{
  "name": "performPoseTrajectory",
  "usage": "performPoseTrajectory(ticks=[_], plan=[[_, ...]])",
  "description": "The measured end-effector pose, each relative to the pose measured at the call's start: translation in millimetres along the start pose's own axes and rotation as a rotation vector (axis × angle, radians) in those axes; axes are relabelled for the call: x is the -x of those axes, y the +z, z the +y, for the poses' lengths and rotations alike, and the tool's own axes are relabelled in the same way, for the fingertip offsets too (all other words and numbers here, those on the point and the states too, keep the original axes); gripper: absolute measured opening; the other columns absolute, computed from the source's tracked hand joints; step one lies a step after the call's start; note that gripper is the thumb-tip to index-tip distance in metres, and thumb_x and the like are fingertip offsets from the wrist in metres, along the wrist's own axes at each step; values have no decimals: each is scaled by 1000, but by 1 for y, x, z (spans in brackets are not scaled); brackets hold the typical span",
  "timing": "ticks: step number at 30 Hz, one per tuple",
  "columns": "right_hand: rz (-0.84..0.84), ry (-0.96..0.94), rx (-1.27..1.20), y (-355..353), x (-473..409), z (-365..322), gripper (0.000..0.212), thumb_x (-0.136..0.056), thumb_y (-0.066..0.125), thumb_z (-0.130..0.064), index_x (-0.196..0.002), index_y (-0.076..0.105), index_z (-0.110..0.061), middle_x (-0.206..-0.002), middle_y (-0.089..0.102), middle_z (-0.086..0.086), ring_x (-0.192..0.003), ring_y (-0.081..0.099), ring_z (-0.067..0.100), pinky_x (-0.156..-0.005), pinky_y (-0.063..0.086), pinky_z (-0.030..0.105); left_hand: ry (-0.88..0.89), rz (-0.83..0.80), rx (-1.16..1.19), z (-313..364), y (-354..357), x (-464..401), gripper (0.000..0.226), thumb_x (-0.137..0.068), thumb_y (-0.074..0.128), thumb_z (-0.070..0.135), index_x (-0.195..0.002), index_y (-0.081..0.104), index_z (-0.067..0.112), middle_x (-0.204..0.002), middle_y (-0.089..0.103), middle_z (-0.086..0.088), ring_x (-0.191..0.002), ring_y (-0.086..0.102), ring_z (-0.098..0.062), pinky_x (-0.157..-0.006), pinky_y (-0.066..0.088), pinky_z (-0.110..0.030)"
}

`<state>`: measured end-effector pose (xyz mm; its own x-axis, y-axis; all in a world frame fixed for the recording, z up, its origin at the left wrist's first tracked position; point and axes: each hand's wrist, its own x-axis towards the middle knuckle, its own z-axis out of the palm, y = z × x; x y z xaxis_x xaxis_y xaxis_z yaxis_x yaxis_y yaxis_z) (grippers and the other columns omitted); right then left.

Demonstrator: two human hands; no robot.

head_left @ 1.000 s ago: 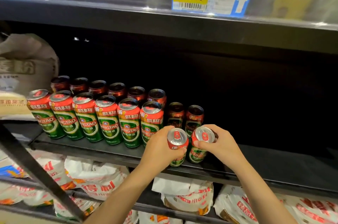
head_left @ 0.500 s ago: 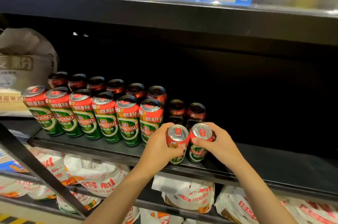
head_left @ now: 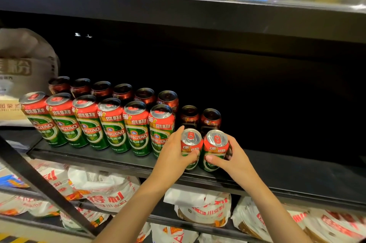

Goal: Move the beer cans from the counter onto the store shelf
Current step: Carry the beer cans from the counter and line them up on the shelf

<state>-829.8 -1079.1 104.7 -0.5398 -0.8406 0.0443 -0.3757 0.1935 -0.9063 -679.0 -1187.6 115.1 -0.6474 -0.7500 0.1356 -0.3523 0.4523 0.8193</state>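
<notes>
A front row of 6 cans (head_left: 111, 123) stood upright on the black shelf (head_left: 297, 175). Just right of them, the left hand (head_left: 174, 155) gripped 1 can (head_left: 191, 143), fingers curled round it. Touching it, another can (head_left: 215, 145) sat in the right hand (head_left: 233, 161), fingers wrapped round it too. Both stood at the shelf's front edge.

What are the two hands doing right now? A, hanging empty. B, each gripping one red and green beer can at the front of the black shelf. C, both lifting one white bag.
B: the left hand and right hand each wrap a red and green beer can standing on the black shelf.
</notes>
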Motion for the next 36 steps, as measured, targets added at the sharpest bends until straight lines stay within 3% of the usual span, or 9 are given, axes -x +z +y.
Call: performPoseTrajectory(ticks=[4,6,10,14,19,25,29,32,36], plan=[[4,34,-11,8,9,11,69,-77,75,-23,-128,30,-39,-107,43,-36,-95,44,-18,-74,36,0,-18,68,31,1,4,4,82,-82,68,32,-147,20,19,-139,45,5,-127,43,-10,-104,40,-29],[24,45,-34,12,11,14,69,-79,73,-20,-130,31,-37,-109,43,-33,-100,47,-13,-79,36,1,-49,122,84,1,10,8,78,-81,70,30,-143,25,18,-128,51,8,-120,49,-9,-98,42,-25],[65,52,-75,17,13,17,68,-80,71,-16,-135,34,-29,-120,48,-17,-115,45,1,-98,36,18,-80,273,142,-4,29,18,67,-79,72,29,-136,37,22,-124,48,12,-114,48,-3,-90,37,-15],[58,58,-67,20,17,22,69,-81,71,-17,-137,33,-30,-125,46,-17,-116,41,-1,-97,34,18,-164,378,225,-14,50,29,69,-76,76,24,-134,38,21,-121,42,12,-115,44,-4,-88,35,-12],[103,68,-77,25,17,29,65,-80,72,-15,-135,39,-28,-125,51,-14,-114,45,-2,-93,37,13,-245,397,142,-27,62,25,74,-72,79,26,-133,40,18,-128,48,2,-121,47,-14,-99,44,-33],[154,75,-115,29,14,32,69,-77,74,-15,-136,39,-26,-123,51,-14,-115,46,1,-89,39,11,-245,444,196,-33,67,29,67,-72,80,23,-130,45,18,-123,54,4,-112,50,-7,-90,38,-18],[172,72,-154,34,12,33,67,-77,74,-14,-135,41,-23,-125,53,-10,-118,46,3,-82,41,7,-204,495,176,-35,69,29,66,-74,78,23,-132,46,15,-122,49,2,-114,49,-11,-96,39,-20],[181,60,-172,39,10,31,66,-79,72,-14,-136,41,-25,-125,52,-10,-119,45,4,-90,40,13,-187,508,160,-37,68,29,67,-75,77,24,-134,46,14,-120,48,0,-112,49,-12,-98,43,-27],[192,45,-172,41,9,33,66,-79,72,-16,-136,40,-27,-123,52,-12,-121,46,6,-98,39,23,-238,551,257,-33,68,28,60,-74,77,20,-127,49,14,-116,49,8,-109,49,-7,-91,40,-20]])
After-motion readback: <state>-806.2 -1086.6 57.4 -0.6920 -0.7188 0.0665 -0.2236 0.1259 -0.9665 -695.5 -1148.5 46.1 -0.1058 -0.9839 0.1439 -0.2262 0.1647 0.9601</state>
